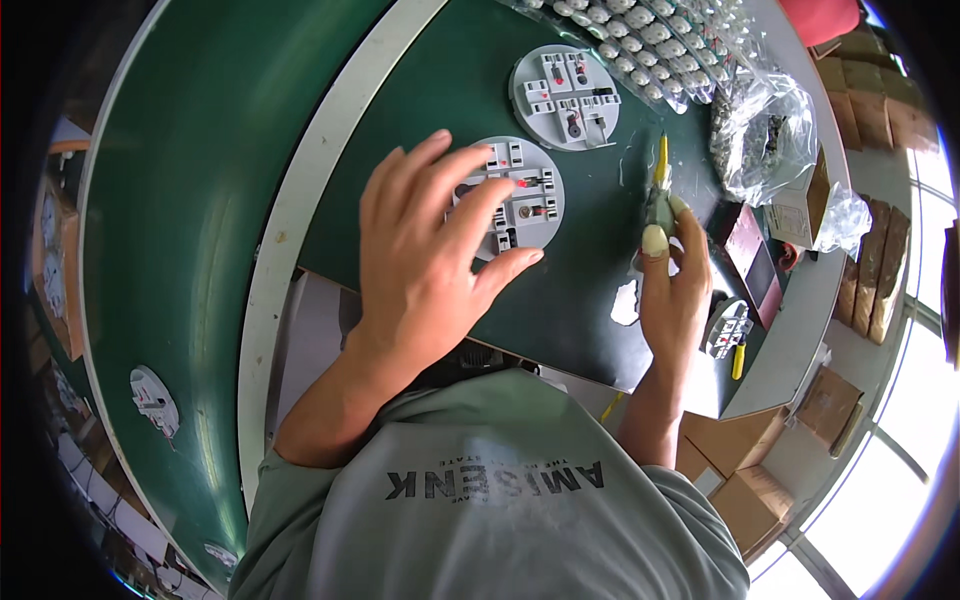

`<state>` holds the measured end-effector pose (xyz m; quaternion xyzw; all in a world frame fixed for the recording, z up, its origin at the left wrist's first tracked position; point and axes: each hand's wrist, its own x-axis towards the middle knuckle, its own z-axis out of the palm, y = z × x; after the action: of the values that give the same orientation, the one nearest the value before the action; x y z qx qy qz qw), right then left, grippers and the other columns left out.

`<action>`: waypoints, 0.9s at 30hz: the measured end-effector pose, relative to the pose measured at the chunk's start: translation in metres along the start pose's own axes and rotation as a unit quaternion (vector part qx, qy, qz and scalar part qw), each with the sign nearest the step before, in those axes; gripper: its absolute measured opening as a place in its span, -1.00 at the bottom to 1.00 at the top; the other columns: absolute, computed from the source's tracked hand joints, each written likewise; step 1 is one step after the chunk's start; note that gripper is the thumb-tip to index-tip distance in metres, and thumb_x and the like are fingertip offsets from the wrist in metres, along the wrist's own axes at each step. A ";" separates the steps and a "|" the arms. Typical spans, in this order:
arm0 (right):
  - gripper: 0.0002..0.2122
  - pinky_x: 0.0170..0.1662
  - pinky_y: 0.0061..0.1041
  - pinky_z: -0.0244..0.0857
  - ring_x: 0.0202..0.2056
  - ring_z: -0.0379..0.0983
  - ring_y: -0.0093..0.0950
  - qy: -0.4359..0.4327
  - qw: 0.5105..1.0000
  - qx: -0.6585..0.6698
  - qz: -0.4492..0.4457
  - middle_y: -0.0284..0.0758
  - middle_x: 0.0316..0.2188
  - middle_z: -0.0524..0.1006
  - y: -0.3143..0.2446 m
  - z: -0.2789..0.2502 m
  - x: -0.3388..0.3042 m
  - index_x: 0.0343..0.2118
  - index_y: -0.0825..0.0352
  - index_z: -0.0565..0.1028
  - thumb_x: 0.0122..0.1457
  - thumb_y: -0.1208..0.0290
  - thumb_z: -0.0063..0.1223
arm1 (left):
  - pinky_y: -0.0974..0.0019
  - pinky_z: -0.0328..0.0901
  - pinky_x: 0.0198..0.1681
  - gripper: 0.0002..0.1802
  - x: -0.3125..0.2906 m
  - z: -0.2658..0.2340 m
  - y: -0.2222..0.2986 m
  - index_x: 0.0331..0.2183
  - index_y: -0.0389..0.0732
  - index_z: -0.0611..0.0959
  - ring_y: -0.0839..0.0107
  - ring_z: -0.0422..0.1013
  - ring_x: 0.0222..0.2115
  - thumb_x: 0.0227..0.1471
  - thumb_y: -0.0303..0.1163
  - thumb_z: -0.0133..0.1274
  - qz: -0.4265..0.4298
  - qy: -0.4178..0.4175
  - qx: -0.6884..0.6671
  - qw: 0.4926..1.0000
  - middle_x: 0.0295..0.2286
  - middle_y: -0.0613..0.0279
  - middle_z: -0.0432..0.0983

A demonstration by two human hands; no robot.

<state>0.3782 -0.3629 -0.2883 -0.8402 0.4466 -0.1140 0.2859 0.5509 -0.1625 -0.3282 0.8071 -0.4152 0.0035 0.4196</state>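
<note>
The left hand (420, 262) is hovering near the centre of the frame with its fingers spread and curved, and it is hiding the left part of a round grey plate (550, 222) carrying small white and black fittings; whether any fingertip is touching the plate, I cannot tell. Right of centre, the right hand (676, 285) is pinching a slim yellow-tipped tool (662, 165) between thumb and forefinger, both wearing pale covers, with the tip pointing toward the top of the frame; the fingers are covering its lower end, so its exact kind is hard to make out. A second grey plate (568, 97) is lying in full view at upper centre. At the upper right, rows of white parts in clear trays (655, 40) are running off the top edge, and a crumpled clear bag (765, 130) is blurring its contents with glare. A smaller fitted disc (727, 328) is sitting at lower right of the counter (590, 255), whose dark green top is shining near the right forearm. A pale rail (300, 180) is separating it from a long glossy green surface (205, 200) at left. Cardboard boxes (735, 450) are standing at lower right, and bright windows (885, 470) are washing out beyond them.
</note>
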 end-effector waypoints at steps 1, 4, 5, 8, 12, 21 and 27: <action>-0.57 -0.12 -0.41 0.54 -0.10 0.59 -0.45 0.019 0.999 0.025 -0.005 -0.15 0.01 0.60 0.001 -0.003 0.003 0.26 0.43 0.43 0.41 0.38 0.17 | -0.13 0.22 0.26 -0.32 0.004 0.005 0.002 -0.04 -0.15 0.70 0.01 0.39 0.16 -0.28 -0.26 0.57 0.002 -0.010 -0.001 1.000 0.05 0.17 0.55; -0.58 -0.10 -0.44 0.52 -0.11 0.59 -0.47 0.056 0.995 0.080 -0.014 -0.16 0.00 0.62 0.007 -0.016 0.019 0.24 0.42 0.47 0.42 0.33 0.17 | -0.10 0.24 0.22 -0.55 0.013 0.018 0.001 -0.19 -0.14 0.78 -0.01 0.40 0.16 -0.20 -0.32 0.53 0.009 -0.032 0.001 0.999 0.04 0.22 0.59; -0.61 -0.07 -0.45 0.51 -0.09 0.59 -0.49 0.110 0.991 0.060 -0.045 -0.18 -0.02 0.64 0.016 -0.024 0.031 0.20 0.42 0.51 0.41 0.32 0.17 | -0.10 0.22 0.23 -0.63 0.015 0.025 0.000 -0.24 -0.13 0.78 0.00 0.40 0.16 -0.17 -0.33 0.51 0.014 -0.021 -0.006 1.000 0.01 0.27 0.61; -0.64 -0.01 -0.50 0.45 -0.07 0.58 -0.53 0.187 0.980 0.029 -0.068 -0.23 -0.05 0.67 0.027 -0.046 0.073 0.16 0.42 0.57 0.41 0.33 0.18 | -0.10 0.20 0.25 -0.78 0.018 0.029 0.000 -0.35 -0.13 0.80 0.03 0.41 0.16 -0.11 -0.36 0.48 0.015 -0.001 -0.015 1.000 -0.06 0.36 0.66; -0.65 0.02 -0.53 0.41 -0.08 0.57 -0.52 0.222 0.973 0.031 -0.058 -0.25 -0.07 0.68 0.065 -0.068 0.147 0.12 0.43 0.60 0.38 0.32 0.20 | -0.13 0.14 0.29 -0.85 0.026 0.028 0.000 -0.38 -0.12 0.80 0.05 0.41 0.16 -0.07 -0.38 0.44 0.045 -0.009 0.013 0.999 -0.14 0.44 0.70; -0.60 0.06 -0.35 0.45 -0.09 0.66 -0.31 0.067 0.966 -0.249 -0.015 -0.07 -0.13 0.71 0.115 -0.066 0.241 0.10 0.37 0.62 0.24 0.30 0.18 | -0.14 0.10 0.35 -0.53 0.023 0.020 -0.010 -0.14 -0.17 0.76 0.03 0.36 0.22 -0.17 -0.34 0.51 0.033 -0.031 -0.018 0.999 0.05 0.27 0.61; -0.64 0.03 -0.32 0.47 -0.11 0.69 -0.27 0.196 0.956 -0.219 0.016 -0.09 -0.17 0.73 0.115 -0.051 0.235 0.04 0.33 0.67 0.23 0.29 0.18 | -0.13 0.18 0.34 0.11 0.020 -0.011 -0.002 0.24 -0.23 0.53 -0.03 0.31 0.27 -0.41 -0.27 0.63 -0.037 -0.096 -0.005 0.995 0.29 -0.02 0.35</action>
<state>0.4120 -0.6242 -0.3286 -0.8358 0.5215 -0.1715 0.0038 0.5696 -0.1679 -0.3151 0.8167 -0.4233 -0.0919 0.3811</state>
